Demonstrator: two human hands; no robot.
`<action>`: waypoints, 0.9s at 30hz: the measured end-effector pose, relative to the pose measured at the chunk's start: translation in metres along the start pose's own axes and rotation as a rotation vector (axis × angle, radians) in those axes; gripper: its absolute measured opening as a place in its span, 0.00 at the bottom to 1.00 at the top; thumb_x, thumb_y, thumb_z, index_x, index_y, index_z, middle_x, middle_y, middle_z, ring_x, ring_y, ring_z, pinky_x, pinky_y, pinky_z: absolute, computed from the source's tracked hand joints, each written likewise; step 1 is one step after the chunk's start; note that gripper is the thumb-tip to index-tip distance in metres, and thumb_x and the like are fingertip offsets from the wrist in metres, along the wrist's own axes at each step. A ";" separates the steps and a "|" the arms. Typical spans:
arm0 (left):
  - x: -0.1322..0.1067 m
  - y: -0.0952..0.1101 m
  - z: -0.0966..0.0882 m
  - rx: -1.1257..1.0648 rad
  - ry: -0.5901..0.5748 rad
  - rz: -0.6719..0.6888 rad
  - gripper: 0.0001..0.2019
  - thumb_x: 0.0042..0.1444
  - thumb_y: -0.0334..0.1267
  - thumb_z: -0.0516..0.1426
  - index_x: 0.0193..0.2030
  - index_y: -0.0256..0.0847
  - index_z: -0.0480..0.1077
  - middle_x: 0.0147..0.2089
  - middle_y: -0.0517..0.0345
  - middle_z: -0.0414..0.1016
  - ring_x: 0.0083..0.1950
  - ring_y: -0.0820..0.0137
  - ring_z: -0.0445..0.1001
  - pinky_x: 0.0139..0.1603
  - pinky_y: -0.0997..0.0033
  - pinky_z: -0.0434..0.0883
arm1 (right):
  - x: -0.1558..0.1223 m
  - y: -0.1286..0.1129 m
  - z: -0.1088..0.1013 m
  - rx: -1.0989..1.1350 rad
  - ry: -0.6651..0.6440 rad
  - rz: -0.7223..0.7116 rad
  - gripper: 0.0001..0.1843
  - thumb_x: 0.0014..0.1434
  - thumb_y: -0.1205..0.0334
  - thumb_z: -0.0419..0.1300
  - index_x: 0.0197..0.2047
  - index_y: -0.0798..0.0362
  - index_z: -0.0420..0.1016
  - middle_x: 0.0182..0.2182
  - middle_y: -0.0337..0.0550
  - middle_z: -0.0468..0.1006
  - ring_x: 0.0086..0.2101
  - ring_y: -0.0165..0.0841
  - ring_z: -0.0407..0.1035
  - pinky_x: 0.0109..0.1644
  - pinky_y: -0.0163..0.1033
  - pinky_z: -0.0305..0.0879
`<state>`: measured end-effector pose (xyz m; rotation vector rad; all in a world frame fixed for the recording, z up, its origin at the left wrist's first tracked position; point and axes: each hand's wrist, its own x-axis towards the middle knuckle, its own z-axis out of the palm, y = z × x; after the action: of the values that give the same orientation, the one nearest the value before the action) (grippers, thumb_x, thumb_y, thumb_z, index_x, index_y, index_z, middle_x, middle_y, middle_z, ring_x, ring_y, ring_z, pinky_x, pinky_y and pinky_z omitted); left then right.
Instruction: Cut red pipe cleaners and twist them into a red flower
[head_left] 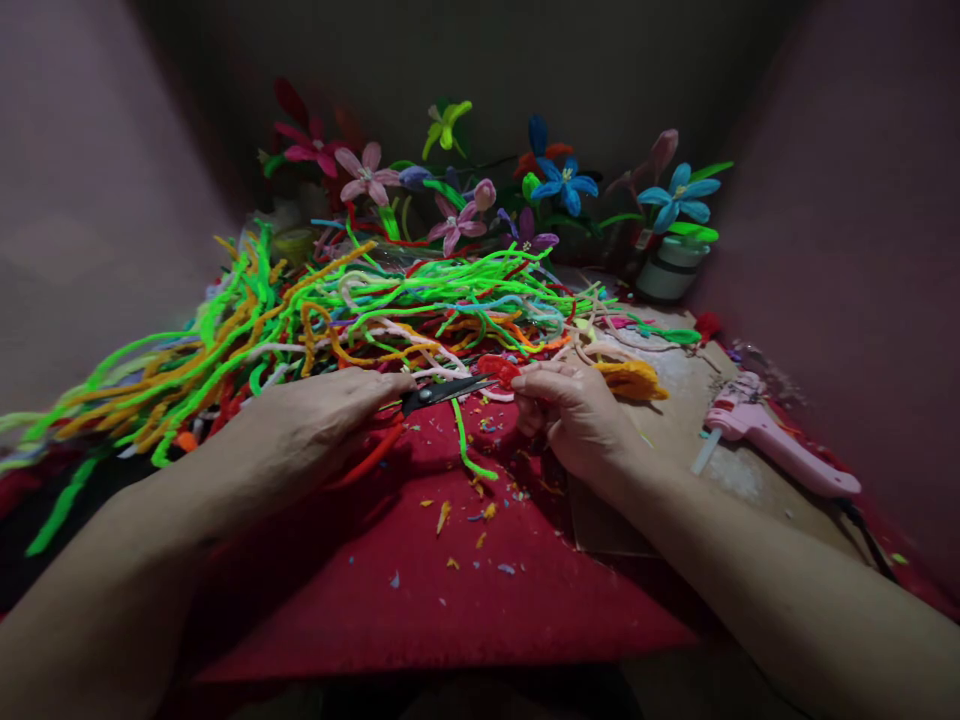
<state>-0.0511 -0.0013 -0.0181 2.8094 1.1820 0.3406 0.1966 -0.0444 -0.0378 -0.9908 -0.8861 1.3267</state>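
My left hand is closed round the handles of dark scissors, whose blades point right toward a small red pipe-cleaner piece. My right hand pinches that red piece between its fingertips, just at the blade tips. Both hands hover over a red cloth strewn with small cut scraps. A loose green pipe cleaner lies on the cloth between the hands. A yellow-orange fuzzy piece sits just right of my right hand.
A big heap of green, orange and mixed pipe cleaners spreads across the left and middle. Finished pipe-cleaner flowers stand at the back, with a white jar. A pink glue gun lies at the right on cardboard.
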 end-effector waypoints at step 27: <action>0.000 0.001 0.005 -0.290 -0.016 0.019 0.17 0.58 0.30 0.52 0.51 0.44 0.73 0.51 0.56 0.77 0.47 0.69 0.75 0.52 0.72 0.67 | 0.005 -0.009 -0.004 -0.040 -0.095 0.296 0.14 0.35 0.70 0.58 0.11 0.52 0.54 0.08 0.30 0.53 0.12 0.21 0.44 0.15 0.33 0.39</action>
<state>-0.0490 -0.0019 -0.0224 2.5693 1.0113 0.4502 0.2042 -0.0399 -0.0306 -1.1287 -0.8631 1.6221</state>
